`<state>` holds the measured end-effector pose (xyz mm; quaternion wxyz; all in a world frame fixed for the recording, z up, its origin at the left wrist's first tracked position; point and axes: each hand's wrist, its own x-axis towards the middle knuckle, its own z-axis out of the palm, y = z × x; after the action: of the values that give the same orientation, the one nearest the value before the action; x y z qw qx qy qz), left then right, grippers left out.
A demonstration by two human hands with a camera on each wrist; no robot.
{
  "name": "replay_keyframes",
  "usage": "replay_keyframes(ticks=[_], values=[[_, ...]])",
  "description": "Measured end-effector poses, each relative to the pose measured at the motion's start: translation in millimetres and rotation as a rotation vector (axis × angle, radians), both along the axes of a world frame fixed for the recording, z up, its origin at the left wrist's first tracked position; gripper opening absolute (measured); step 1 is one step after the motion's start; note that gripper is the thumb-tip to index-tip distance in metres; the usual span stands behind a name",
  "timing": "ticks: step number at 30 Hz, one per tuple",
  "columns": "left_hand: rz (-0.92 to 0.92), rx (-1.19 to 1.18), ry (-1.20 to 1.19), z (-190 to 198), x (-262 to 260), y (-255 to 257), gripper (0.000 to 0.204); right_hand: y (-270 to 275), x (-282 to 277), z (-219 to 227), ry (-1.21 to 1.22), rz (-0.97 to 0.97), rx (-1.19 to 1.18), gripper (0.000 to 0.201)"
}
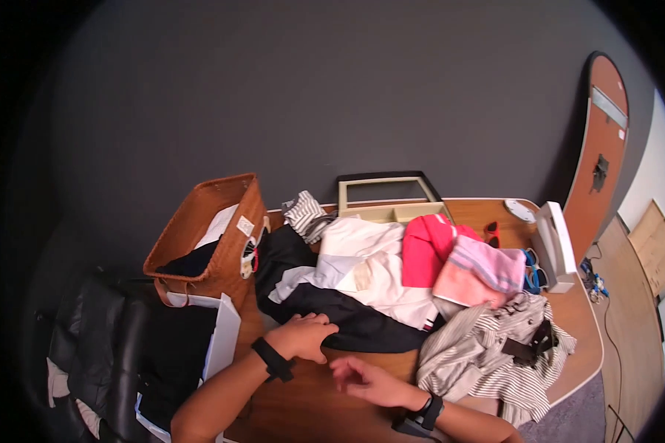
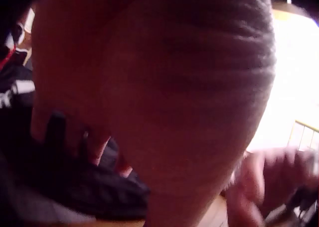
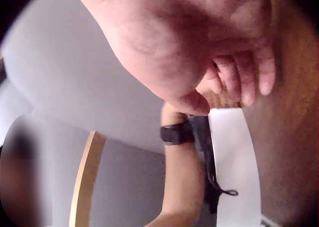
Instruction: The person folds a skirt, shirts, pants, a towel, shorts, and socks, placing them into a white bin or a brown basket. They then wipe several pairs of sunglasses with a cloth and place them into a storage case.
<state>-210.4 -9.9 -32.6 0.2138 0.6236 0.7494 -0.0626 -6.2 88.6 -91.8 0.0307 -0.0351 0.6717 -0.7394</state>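
Note:
My left hand (image 1: 303, 338) is at the near edge of a black garment (image 1: 369, 323), its fingers overlapping the dark cloth. In the left wrist view the fingers (image 2: 98, 148) point down in front of that cloth, and nothing shows pinched between them. Just to the right, my right hand (image 1: 369, 380) hovers over the brown table (image 1: 325, 413) with loosely bent fingers and holds nothing. On the black garment lies a white top (image 1: 377, 240). Beside it are a red garment (image 1: 423, 251) and a folded pink towel-like cloth (image 1: 484, 269).
A brown woven basket (image 1: 233, 251) with clothes inside stands at the left, above a white box (image 1: 225, 336) of dark cloth. A striped shirt (image 1: 465, 347) lies at the right. Behind are a cream tray-like case (image 1: 384, 213), red sunglasses (image 1: 491, 232) and a white box-shaped holder (image 1: 556, 247).

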Motion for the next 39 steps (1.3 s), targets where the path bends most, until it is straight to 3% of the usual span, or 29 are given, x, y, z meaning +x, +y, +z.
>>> replay_keyframes(ticks=[1,2,4,5,8,9,11,13,16,18,19,20,22,23,25,26,28,31,33,34,36,37,38,39], values=[[0.003,0.071,0.087,-13,8,1,0.047,6,3,9,0.139,-0.156,0.409,0.054],[0.005,0.141,0.180,-19,11,5,0.039,18,6,14,0.180,-0.201,0.649,0.062],[-0.014,0.207,0.124,-21,3,7,0.021,36,15,12,0.152,-0.279,0.882,0.068],[0.050,0.259,0.018,-15,-2,8,0.027,40,21,25,0.022,-0.289,0.910,0.071],[0.044,0.696,-0.223,19,-12,10,0.023,54,28,19,0.007,-0.302,1.030,0.069],[0.106,0.722,-0.274,41,-8,11,0.022,61,30,22,0.001,-0.317,1.037,0.069],[0.178,0.754,-0.325,74,3,5,0.021,75,32,32,0.228,-0.369,0.627,0.064],[0.129,0.637,-0.330,71,5,-1,0.022,99,49,80,0.134,-0.583,0.731,0.057],[-0.034,0.267,-0.270,29,-2,-20,0.037,190,62,94,0.469,-1.019,1.231,0.057],[0.004,0.104,-0.243,15,10,-33,0.043,228,87,114,0.053,-1.162,1.404,0.072],[0.003,0.106,-0.244,12,16,-38,0.043,265,99,90,-0.022,-1.222,1.513,0.076],[0.062,0.182,-0.303,11,23,-40,0.042,273,104,86,-0.200,-1.204,1.487,0.067],[0.121,0.258,-0.366,15,36,-44,0.042,297,111,80,-0.269,-0.963,1.191,0.055],[0.138,0.312,-0.391,22,41,-45,0.038,295,111,84,-0.270,-0.963,1.192,0.055],[0.160,0.371,-0.415,29,47,-39,0.033,278,103,104,0.047,-0.869,0.881,0.039],[0.227,0.473,-0.502,30,50,-36,0.029,266,95,120,0.045,-0.866,0.879,0.039],[0.298,0.606,-0.619,44,59,-28,0.022,242,73,163,0.321,-0.869,0.429,0.031],[0.313,0.700,-0.715,65,75,-12,0.026,205,45,222,0.437,-0.761,0.009,0.025],[0.312,0.882,-0.837,80,87,-2,0.049,171,34,248,0.438,-0.666,0.020,0.026],[0.324,0.889,-0.833,91,97,-1,0.049,155,30,257,0.427,-0.583,0.028,0.028],[0.210,1.096,-0.596,115,113,-1,0.072,116,29,262,0.399,-0.401,0.019,0.038],[0.211,1.093,-0.688,116,116,0,0.080,102,29,261,0.409,-0.297,0.136,0.047],[0.212,1.086,-0.782,117,117,-1,0.088,88,27,251,0.462,-0.209,0.096,0.048],[0.227,1.059,-0.710,120,117,-3,0.081,75,30,248,0.414,-0.229,0.246,0.048]])
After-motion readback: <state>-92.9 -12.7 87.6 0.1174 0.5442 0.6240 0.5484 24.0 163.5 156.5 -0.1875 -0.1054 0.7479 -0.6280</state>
